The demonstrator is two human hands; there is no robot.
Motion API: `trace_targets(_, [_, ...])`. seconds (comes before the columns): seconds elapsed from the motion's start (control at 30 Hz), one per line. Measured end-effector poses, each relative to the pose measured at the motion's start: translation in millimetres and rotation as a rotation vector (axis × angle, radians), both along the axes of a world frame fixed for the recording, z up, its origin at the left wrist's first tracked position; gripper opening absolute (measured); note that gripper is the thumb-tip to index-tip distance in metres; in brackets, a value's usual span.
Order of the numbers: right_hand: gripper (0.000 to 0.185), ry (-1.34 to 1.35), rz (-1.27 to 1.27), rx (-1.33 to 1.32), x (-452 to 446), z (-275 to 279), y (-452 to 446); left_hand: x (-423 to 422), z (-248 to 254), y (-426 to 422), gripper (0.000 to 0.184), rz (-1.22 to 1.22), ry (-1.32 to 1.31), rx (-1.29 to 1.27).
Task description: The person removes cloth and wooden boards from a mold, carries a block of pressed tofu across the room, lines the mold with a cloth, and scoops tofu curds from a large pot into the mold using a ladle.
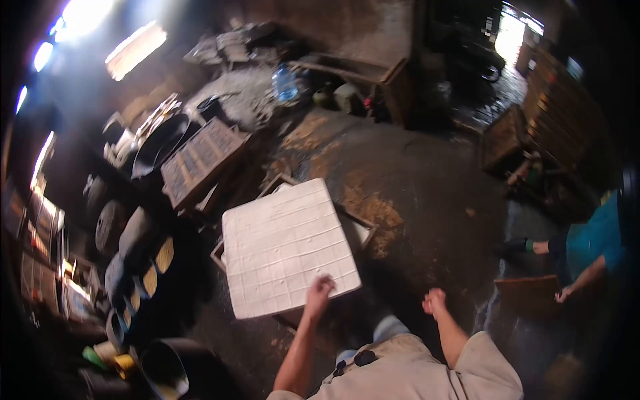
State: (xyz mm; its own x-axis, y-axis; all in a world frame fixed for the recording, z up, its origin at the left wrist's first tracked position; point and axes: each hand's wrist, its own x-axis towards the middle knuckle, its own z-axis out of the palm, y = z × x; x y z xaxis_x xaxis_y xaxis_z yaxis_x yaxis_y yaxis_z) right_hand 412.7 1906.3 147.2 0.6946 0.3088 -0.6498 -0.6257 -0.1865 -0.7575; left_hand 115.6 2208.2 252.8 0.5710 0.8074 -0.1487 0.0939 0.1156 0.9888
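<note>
A large white slab (283, 243), scored into a grid of squares, lies on a wooden frame (360, 227) whose corners stick out from under it. Over the slab's near right part is my left hand (321, 287), its fingers curled; whether it touches the surface or holds anything small I cannot tell. My right hand (434, 301) hangs over the dark floor, to the right of the slab and apart from it, with its fingers bent together and no object visible in them.
At the right a co-worker in a teal shirt (590, 233) holds a wooden board (527, 295). A slatted wooden panel (203, 160) and a black basin (162, 143) stand behind the slab. Near the lower left is a dark bucket (163, 370); a wooden trough (347, 70) stands at the back.
</note>
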Motion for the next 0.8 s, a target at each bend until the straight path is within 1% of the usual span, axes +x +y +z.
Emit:
trace_targets(0.03, [0.015,0.01,0.046,-0.166,-16,-20,-58,10,22,-33,0.036,-0.239,0.032,-0.224])
trace_targets(0.07, [0.015,0.059,0.008,-0.321,-32,-38,-107,20,38,-56,0.043,-0.403,0.118,-0.239])
trace_targets(0.1, [0.016,0.116,-0.11,-0.477,-50,-72,-156,25,21,-76,0.048,-0.498,0.123,-0.19])
trace_targets(0.13, [0.018,0.176,-0.244,-0.618,-65,-108,-207,32,1,-94,0.049,-0.556,0.135,-0.184])
trace_targets(0.17, [0.019,0.28,-0.335,-0.642,-83,-97,-247,38,4,-109,0.048,-0.589,0.201,-0.228])
trace_targets(0.2, [0.021,0.359,-0.408,-0.582,-97,-85,-279,45,8,-118,0.046,-0.636,0.28,-0.278])
trace_targets(0.23, [0.022,0.416,-0.464,-0.51,-106,-81,-308,52,1,-124,0.043,-0.644,0.324,-0.302])
trace_targets(0.33, [0.027,0.479,-0.638,-0.276,-125,-85,-364,101,-1,-132,0.036,-0.721,0.56,-0.237])
trace_targets(0.37, [0.029,0.478,-0.694,-0.204,-122,-89,-381,126,-9,-131,0.034,-0.738,0.539,-0.267])
trace_targets(0.4, [0.031,0.468,-0.745,-0.136,-115,-92,-399,157,-4,-136,0.032,-0.786,0.472,-0.269])
trace_targets(0.43, [0.033,0.456,-0.792,-0.062,-106,-98,-417,194,-13,-136,0.032,-0.873,0.419,-0.207])
trace_targets(0.47, [0.035,0.442,-0.831,0.02,-98,-105,-437,239,-14,-144,0.028,-0.908,0.457,-0.051])
trace_targets(0.5, [0.037,0.422,-0.864,0.109,-86,-113,-461,287,-26,-150,0.02,-0.962,0.289,-0.087])
trace_targets(0.53, [0.039,0.384,-0.884,0.2,-74,-125,-487,343,-25,-174,0.016,-0.989,0.229,0.007])
trace_targets(0.57, [0.034,0.17,-0.89,0.301,-76,-182,-507,400,-23,-199,0.015,-1.008,0.168,0.103])
trace_targets(0.6, [0.029,0.18,-1.068,0.194,-55,-120,-501,457,-18,-238,0.018,-0.949,0.106,0.17])
trace_targets(0.63, [0.027,0.185,-1.099,0.262,-40,-110,-512,512,16,-283,0.02,-0.973,0.254,0.195])
trace_targets(0.67, [0.025,0.186,-1.128,0.329,-24,-102,-526,555,45,-335,0.021,-0.925,0.204,0.089])
trace_targets(0.7, [0.025,0.007,-0.982,0.123,-7,-111,-541,582,65,-379,0.023,-0.876,0.158,-0.016])
trace_targets(0.77, [0.024,0.073,-1.175,0.191,34,-66,-567,638,60,-431,0.023,-1.025,0.118,0.092])
trace_targets(0.8, [0.024,0.061,-1.237,0.209,55,-43,-579,664,53,-458,0.024,-1.099,0.094,0.145])
